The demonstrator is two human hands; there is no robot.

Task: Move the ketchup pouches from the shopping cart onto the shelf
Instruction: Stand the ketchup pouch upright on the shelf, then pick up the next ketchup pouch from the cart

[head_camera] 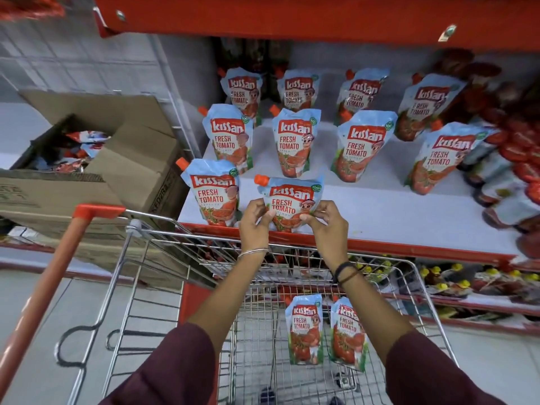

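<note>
Ketchup pouch (292,200), a pale blue plastic stand-up pack with a red Kissan label and an orange screw cap at its upper left corner, stands upright at the front edge of the white shelf (394,211) with the red front lip. The left hand (254,222) grips its left side and the right hand (327,226) grips its right side; the fingers (306,216) of both hands are curled inward and pinch the lower half of the pack, thumbs on its printed face. A thin metal bangle circles the left wrist and dark bands circle the right; both forearms come out of dark maroon sleeves.

Just to the left, at the shelf's front left corner, stands a second matching pouch (211,192), close to the held one but not clearly touching it. Behind them, two more rows of four matching pouches each (293,141) stand upright toward the back of the shelf. Dark red packs are heaped along the shelf's right edge.

Below the hands is the silver wire shopping cart (181,287) with the orange handle. Two more ketchup pouches (305,328) lie side by side in its basket, near the right wall. An open brown cardboard box (96,176) with similar packs inside sits left of the shelf, beyond the cart handle.
</note>
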